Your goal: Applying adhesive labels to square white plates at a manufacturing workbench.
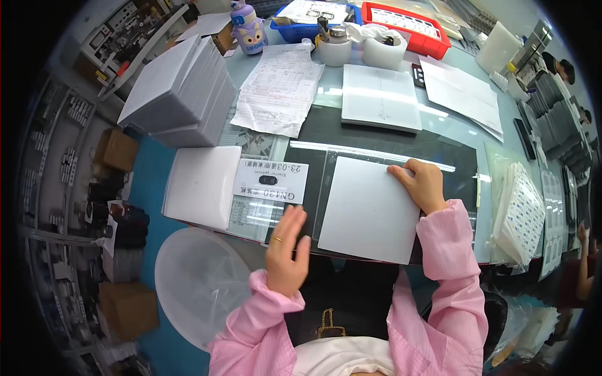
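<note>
Bending over the top right corner of a smooth white four-sided sheet (370, 213), my right hand (427, 188) touched it; I couldn't tell if I pinched it. My left hand (287, 257) was stretched out, holding nothing. The sheet lay on a flat black mat (461, 188), by the pale table's (484, 216) front edge, with bare mat on both sides.

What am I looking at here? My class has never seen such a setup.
No machine here: a person works bare-handed. The picture comes from a wide fisheye camera worn on the head, looking down, so straight edges bend. The left hand is open, holding nothing. The right hand touches the upper right part of a white sheet; whether it pinches it is hard to tell. On the table also lie a printed card, a low white stack and, farther back, a red tray.
</note>
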Tool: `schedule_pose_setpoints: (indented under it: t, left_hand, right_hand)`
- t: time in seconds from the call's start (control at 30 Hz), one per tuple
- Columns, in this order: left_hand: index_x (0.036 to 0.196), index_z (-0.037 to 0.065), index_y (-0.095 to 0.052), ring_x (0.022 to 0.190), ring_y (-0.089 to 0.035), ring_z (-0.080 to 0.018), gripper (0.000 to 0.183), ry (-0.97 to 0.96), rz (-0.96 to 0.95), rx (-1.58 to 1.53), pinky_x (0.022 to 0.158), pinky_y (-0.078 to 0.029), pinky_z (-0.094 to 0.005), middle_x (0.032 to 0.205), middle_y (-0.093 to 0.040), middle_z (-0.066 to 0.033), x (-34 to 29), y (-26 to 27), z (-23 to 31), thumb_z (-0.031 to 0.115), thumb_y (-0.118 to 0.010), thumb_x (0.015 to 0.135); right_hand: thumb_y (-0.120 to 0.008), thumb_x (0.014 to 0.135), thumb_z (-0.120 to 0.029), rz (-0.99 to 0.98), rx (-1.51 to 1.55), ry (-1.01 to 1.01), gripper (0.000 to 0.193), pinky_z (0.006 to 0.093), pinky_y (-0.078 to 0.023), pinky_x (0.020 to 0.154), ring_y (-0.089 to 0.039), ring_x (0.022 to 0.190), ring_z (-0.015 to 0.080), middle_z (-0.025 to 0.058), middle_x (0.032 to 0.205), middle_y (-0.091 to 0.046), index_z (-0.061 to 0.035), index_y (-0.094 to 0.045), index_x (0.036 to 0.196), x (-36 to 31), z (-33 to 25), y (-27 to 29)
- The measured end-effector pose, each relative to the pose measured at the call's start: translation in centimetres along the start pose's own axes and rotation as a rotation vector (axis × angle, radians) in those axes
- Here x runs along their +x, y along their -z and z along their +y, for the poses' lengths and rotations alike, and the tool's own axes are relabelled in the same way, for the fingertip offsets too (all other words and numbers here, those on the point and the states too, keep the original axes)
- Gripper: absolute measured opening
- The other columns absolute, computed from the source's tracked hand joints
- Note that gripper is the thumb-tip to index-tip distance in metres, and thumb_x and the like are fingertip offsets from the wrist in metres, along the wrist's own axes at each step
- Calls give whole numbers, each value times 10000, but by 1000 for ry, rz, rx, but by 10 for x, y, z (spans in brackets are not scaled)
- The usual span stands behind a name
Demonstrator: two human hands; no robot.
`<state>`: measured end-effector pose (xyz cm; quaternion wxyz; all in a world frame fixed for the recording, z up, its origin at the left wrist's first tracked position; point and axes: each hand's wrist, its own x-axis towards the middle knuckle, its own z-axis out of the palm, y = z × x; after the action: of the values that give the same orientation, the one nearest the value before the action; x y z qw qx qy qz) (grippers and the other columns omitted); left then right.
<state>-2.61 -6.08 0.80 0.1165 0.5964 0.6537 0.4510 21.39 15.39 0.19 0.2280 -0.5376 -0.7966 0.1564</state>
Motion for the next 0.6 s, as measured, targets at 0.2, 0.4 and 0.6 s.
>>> schedule_pose_setpoints:
  t: [0.2, 0.4, 0.6]
  left_hand:
    - [1378, 68, -511, 1392, -370, -364, 603, -265, -465, 134, 1133, -269, -549, 1486, -431, -140, -41, -36, 34, 273, -704, 845]
    - [1419, 137, -488, 1425, -324, -348, 622, -245, -479, 202, 1153, -209, -561, 1530, -375, -125, -41, -47, 34, 297, -691, 853]
    - [1427, 161, -483, 1438, -304, -330, 636, -240, -501, 231, 1153, -191, -574, 1539, -365, -113, -38, -51, 32, 290, -700, 843]
  right_hand:
    - [-759, 806, -415, 29, 1, 55, 409, 336, -455, 521, -620, 528, 251, 138, 614, -647, -11, -719, 762, 9, -1, -12]
    - [-773, 795, -402, -1, 105, 12, 395, 327, -447, 501, -615, 510, 237, 136, 615, -651, -12, -722, 762, 15, -1, -15]
    - [-762, 796, -421, 10, 47, 7, 404, 334, -462, 516, -627, 523, 249, 126, 617, -656, -23, -716, 745, 15, -4, -18]
